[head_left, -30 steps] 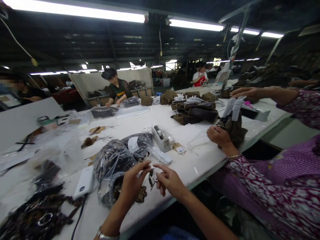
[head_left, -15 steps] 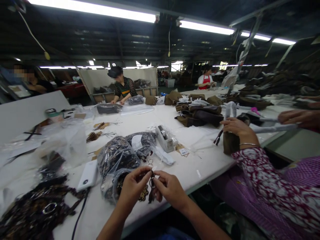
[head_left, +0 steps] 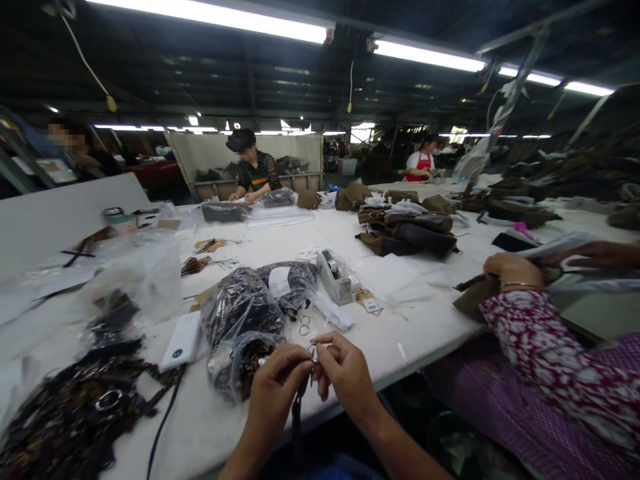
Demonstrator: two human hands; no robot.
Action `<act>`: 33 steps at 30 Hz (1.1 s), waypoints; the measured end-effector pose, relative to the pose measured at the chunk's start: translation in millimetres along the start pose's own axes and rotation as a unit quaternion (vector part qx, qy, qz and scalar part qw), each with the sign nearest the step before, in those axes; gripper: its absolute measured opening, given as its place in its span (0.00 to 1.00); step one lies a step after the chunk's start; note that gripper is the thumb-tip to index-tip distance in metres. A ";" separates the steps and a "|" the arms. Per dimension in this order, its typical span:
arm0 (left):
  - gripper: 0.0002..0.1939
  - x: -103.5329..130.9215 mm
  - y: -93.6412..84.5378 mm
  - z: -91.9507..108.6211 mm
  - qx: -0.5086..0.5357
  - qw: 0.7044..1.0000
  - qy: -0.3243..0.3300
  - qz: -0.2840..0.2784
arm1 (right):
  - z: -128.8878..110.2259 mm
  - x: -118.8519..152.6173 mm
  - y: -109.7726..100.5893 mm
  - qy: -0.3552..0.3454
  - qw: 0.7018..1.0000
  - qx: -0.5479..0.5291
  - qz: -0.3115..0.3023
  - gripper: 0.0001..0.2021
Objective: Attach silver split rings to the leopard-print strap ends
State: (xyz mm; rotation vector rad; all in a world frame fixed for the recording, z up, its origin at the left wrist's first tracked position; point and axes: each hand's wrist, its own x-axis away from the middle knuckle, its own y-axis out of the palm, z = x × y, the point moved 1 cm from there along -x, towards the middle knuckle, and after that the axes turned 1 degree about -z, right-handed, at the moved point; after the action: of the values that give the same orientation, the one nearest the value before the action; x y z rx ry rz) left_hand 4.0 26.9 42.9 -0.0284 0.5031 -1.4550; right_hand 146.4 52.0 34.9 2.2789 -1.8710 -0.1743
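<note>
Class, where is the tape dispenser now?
In the head view, the dispenser is on the table just right of centre, ahead of the right hand, between a bagged bundle at left and a tag at right.

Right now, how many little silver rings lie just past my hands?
2: the farther ring and the nearer ring, both right of the clear bag. More may be hidden.

1. Fluorescent tubes (head_left: 215, 19) glare white across the top; the ceiling (head_left: 200, 83) around them is nearly black.
2. The white table (head_left: 367, 340) is moderately lit, with glints on the plastic bags (head_left: 243, 303) near centre.
3. At lower centre, the dark strap (head_left: 297, 417) sinks into shadow.
4. Wide-angle stretching distorts the side edges; the far background looks soft.
</note>
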 end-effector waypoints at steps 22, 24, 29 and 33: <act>0.17 37.5 -28.7 10.5 0.172 0.963 -0.163 0.132 | 15.4 27.5 30.9 -0.126 0.965 0.215 -0.076 0.21; 0.18 37.7 -56.8 14.3 0.131 0.963 -0.151 0.178 | 11.6 25.6 32.3 -0.125 0.964 0.207 -0.111 0.24; 0.20 28.8 -163.0 22.4 -0.070 0.916 -0.113 0.379 | 13.4 7.2 12.3 -0.105 0.967 0.213 -0.089 0.21; 0.20 17.2 -247.3 16.8 -0.294 0.842 -0.102 0.440 | 30.1 -18.1 -13.2 -0.093 0.965 0.243 -0.033 0.17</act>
State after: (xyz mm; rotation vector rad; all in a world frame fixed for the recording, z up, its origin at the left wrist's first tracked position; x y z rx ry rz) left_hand -221.7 -27.5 131.1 -0.3882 0.6535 -0.3492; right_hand 149.2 70.1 2.1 2.7283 -2.1209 0.0782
